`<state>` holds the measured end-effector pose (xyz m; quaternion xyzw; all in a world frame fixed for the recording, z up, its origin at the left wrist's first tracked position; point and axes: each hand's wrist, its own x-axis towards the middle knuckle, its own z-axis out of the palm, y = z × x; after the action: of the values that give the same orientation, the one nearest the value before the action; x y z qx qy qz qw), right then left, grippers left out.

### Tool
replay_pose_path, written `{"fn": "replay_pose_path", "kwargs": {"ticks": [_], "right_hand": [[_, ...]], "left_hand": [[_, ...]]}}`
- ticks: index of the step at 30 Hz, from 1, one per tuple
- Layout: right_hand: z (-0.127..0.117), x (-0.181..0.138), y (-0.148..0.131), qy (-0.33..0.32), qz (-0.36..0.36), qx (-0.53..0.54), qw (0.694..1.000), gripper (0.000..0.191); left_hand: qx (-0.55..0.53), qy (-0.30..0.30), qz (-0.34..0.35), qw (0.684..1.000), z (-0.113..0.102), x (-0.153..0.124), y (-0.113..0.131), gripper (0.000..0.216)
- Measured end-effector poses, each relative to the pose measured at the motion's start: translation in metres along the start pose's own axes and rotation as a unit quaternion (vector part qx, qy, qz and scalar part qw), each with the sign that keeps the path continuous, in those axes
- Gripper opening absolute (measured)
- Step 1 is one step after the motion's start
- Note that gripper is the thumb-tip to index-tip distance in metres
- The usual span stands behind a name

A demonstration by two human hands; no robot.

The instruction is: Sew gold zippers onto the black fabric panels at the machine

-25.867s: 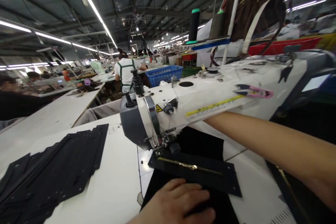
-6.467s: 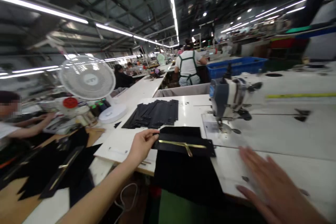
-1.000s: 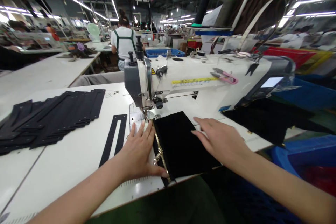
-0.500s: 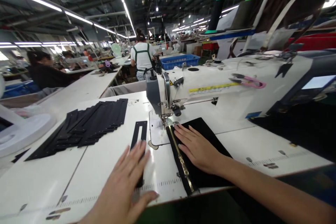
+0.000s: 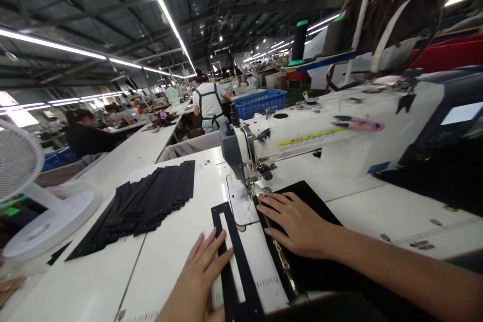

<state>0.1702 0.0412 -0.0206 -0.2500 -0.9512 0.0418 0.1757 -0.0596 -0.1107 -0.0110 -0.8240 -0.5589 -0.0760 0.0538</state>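
My right hand [image 5: 302, 224] lies flat, fingers stretched, on black fabric [image 5: 307, 196] with a gold zipper [image 5: 281, 256] along its left edge. The zipper's far end is at the presser foot [image 5: 251, 186] of the white sewing machine [image 5: 324, 131]. To the left, my left hand [image 5: 199, 274] rests its extended fingers on a black strip-shaped frame with a long slot [image 5: 221, 211]. That frame lies on the table left of the fabric, apart from it. My left thumb is partly cut off by the bottom edge.
A fanned pile of black slotted pieces [image 5: 151, 201] lies on the white table [image 5: 169, 241], left of the machine. A white fan [image 5: 53, 216] stands at far left. Pink-handled thread snips [image 5: 360, 123] lie on the machine arm. Beyond are a blue crate [image 5: 260, 103] and a person [image 5: 211, 103].
My left hand and the slotted frame under it have come nearer the front edge, and the frame is now slanted. My right hand stays on the fabric. The whole view has shifted.
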Motion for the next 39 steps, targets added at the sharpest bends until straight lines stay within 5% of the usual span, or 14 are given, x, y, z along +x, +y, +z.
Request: {"fn": "replay_pose_path", "kwargs": {"ticks": [5,12,15,19,25,39], "right_hand": [[0.002,0.003,-0.002,0.018,0.014,0.006,1.0,0.041],[0.015,-0.012,0.005,0.047,-0.008,0.008,0.999,0.039],[0.015,-0.015,0.003,0.039,-0.011,0.006,0.999,0.039],[0.014,-0.013,0.002,0.039,-0.012,0.033,0.999,0.041],[0.012,-0.012,0.005,0.032,-0.026,0.063,0.997,0.045],[0.014,-0.014,0.007,0.022,-0.003,0.075,0.997,0.052]], "left_hand": [[-0.024,0.016,-0.045,0.999,-0.002,0.023,-0.008,0.045],[-0.046,0.112,-0.067,0.99,0.007,0.034,-0.036,0.038],[-0.067,0.183,-0.059,0.979,0.003,0.044,-0.027,0.032],[-0.072,0.245,0.031,0.966,0.011,0.07,0.0,0.033],[0.019,0.18,0.055,0.982,0.039,0.099,0.016,0.03],[0.027,0.101,0.071,0.992,0.037,0.101,0.007,0.031]]}}
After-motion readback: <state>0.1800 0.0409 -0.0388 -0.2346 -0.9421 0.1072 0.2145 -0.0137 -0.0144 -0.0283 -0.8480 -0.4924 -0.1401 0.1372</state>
